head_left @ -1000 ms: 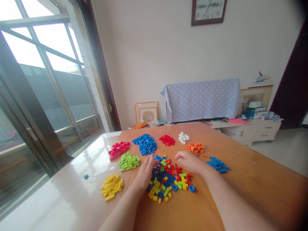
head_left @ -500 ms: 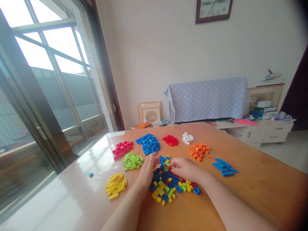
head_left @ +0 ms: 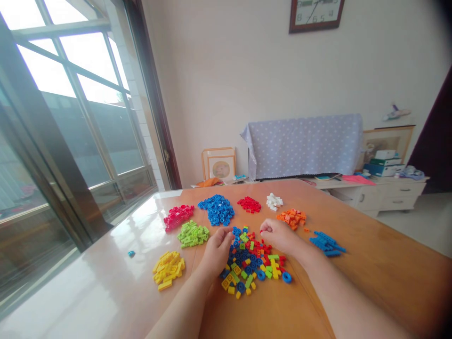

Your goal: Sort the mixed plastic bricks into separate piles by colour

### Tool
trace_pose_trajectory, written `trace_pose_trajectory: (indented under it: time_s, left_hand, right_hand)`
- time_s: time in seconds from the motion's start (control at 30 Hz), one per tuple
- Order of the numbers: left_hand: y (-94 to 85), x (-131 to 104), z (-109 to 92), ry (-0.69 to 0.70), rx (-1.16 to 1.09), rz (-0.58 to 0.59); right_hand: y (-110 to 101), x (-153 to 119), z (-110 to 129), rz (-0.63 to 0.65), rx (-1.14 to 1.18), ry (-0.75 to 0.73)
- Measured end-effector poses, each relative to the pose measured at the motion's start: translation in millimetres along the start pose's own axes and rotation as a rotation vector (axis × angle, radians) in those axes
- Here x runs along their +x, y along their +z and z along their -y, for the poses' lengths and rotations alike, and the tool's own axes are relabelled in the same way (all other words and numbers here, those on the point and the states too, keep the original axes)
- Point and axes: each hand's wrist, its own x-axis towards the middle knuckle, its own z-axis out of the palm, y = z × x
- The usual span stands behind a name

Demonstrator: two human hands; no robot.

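A mixed pile of toy building bricks point(head_left: 249, 268) in red, blue, yellow, green and orange lies in front of me. At its left edge rests my left hand point(head_left: 219, 246), its fingers loosely bent and slightly apart, with nothing visible in them. My right hand point(head_left: 278, 235) is closed in a pinch above the pile's far right side. A bit of a small red brick point(head_left: 261, 231) shows at its fingertips; the rest is hidden by the fingers. Among the loose pieces are blue round bricks point(head_left: 261, 275) and a yellow brick point(head_left: 274, 268).
Sorted heaps ring the pile: yellow point(head_left: 168, 270), light green point(head_left: 192, 234), pinkish red point(head_left: 178, 217), blue point(head_left: 218, 210), red point(head_left: 249, 205), white point(head_left: 274, 202), orange point(head_left: 291, 218) and long blue bricks point(head_left: 326, 244). A small blue item point(head_left: 131, 254) lies far left on the wooden table point(head_left: 116, 296).
My right hand has lifted up and away from the pile, uncovering red bricks, with a small red brick pinched in it. My left hand's fingers have curled in from a straighter pose.
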Motion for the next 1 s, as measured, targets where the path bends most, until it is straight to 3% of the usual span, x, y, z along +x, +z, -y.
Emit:
trace_pose_trajectory:
  time_s: [0.13,0.37,0.63,0.73,0.87,1.0]
  left_hand:
    - [4.7,-1.1,6.8,0.074,0.109,0.053]
    - [13.4,-8.8,5.4,0.373,0.297,0.075]
    - [12.9,-8.5,-0.2,0.418,0.329,0.067]
    - [11.5,-5.0,5.8,0.37,0.334,0.045]
    - [10.8,-1.7,14.2,0.309,0.362,0.01]
    - [12.0,-0.7,19.8,0.282,0.349,0.051]
  right_hand:
    - [-0.1,-4.9,7.8,0.066,0.147,0.017]
    - [13.2,-24.6,44.7,0.234,0.456,0.004]
    - [16.9,-28.8,53.8,0.345,0.622,0.087]
    - [20.5,-26.7,48.8,0.335,0.538,0.076]
    - [26.4,-22.9,37.0,0.206,0.123,-0.039]
    - [25.6,-18.4,26.6,0.186,-0.191,-0.174]
